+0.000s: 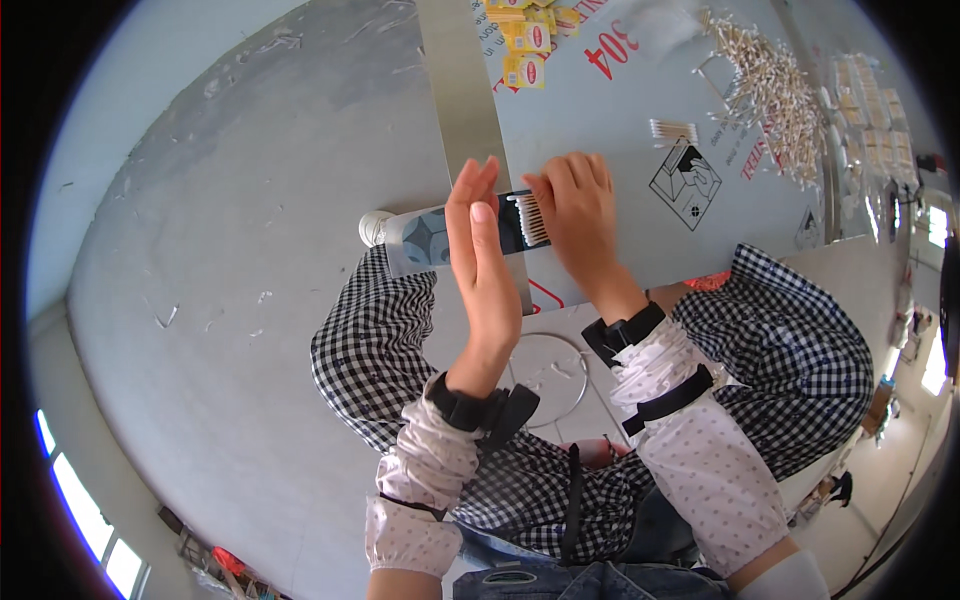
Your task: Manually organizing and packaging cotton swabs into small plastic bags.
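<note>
A short row of white-tipped cotton swabs (pixel 531 220) lies side by side on a dark blue patterned strip (pixel 425 240) at the table's near left edge. Over the strip, just left of the swabs, my left hand (pixel 484 245) stands on edge, fingers and thumb stretched out, holding nothing. My right hand (pixel 582 215) is curled at the right ends of the swabs, its thumb by the row's far end. It seems to grip them, though the palm side is hidden. The strip's left end sticks out past the table edge.
A big heap of loose swabs (pixel 765 90) covers the table's far right, with a small swab row (pixel 673 131) nearer. Yellow packets (pixel 527 45) lie at the far left of the tabletop (pixel 610 130). Clear packs of swabs (pixel 872 115) stand beyond the heap. My checked-cloth knees are below the edge.
</note>
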`<action>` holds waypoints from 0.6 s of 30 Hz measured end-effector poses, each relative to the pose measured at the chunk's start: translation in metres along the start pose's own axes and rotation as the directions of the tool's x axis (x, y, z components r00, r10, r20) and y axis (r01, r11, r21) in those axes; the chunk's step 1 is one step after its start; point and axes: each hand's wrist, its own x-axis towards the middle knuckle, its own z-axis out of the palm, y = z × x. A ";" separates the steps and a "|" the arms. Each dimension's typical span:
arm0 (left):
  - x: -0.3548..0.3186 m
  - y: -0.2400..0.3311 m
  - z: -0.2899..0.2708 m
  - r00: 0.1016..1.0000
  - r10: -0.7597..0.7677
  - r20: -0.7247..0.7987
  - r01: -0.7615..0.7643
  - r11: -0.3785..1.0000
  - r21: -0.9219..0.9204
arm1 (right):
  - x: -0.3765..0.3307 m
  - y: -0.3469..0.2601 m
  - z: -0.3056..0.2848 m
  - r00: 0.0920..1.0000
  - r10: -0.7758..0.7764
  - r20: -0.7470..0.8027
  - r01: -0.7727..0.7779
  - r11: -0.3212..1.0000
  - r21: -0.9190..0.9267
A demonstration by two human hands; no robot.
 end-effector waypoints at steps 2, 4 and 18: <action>0.008 -0.015 0.004 0.999 0.041 -0.015 -0.041 0.999 -0.025 | -0.002 0.001 0.000 0.999 0.018 -0.049 -0.018 1.000 -0.015; 0.009 -0.023 0.006 0.996 0.087 -0.005 -0.087 0.996 -0.018 | -0.001 0.001 0.000 0.998 0.033 -0.054 -0.034 0.999 -0.007; -0.001 -0.037 0.018 0.983 0.183 -0.010 -0.184 0.983 -0.023 | 0.000 -0.001 0.002 0.994 0.044 0.099 -0.041 0.999 -0.032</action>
